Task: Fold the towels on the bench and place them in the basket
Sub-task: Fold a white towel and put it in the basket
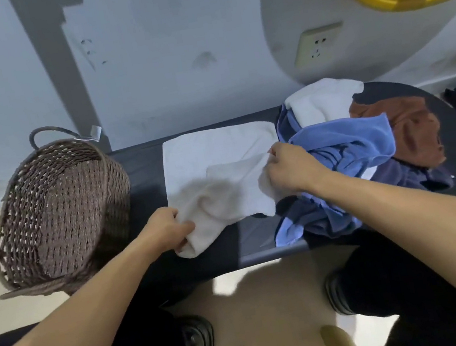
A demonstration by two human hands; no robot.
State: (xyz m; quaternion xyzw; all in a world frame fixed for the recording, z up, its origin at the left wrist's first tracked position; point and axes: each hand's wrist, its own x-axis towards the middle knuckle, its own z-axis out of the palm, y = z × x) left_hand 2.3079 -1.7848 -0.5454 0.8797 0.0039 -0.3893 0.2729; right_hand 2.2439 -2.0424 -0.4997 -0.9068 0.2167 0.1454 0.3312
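First fold of the white towel, basket waiting empty.

The basket (57,207) sits left; your left hand (166,228) pinches the white towel (212,157) mid-bench (140,163), your right hand (289,168) pinches its raised edge beside the pile (346,147). Next, probably carry both corners across evenly.

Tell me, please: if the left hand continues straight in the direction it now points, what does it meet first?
The left hand points right and slightly away, gripping the white towel. Going on, it would probably meet that towel's bunched folds first, then the right hand; depth is unclear.
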